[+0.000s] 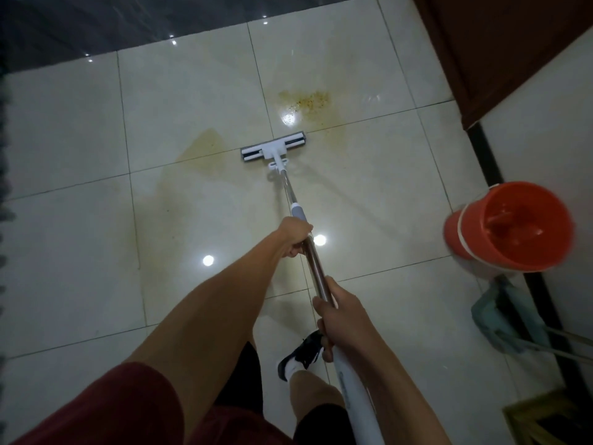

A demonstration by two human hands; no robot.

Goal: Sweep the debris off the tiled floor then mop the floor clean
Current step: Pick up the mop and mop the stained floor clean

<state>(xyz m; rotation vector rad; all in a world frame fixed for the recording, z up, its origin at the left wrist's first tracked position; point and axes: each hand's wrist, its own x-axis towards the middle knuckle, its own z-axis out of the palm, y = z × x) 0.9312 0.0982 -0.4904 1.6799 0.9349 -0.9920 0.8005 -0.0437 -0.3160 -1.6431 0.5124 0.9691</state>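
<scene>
Both hands grip the mop handle, right hand nearer, left hand ahead. Mop head lies flat on the tiled floor; push steadily into the brownish, seemingly wet stain just beyond.

- The tiled floor is glossy cream ceramic, mirroring ceiling lights, with dull brownish staining near the mop head.
- The mop head looks like white plastic.
- The mop pole is shiny metal.
- Right of the mop, the bucket is smooth orange plastic.
</scene>
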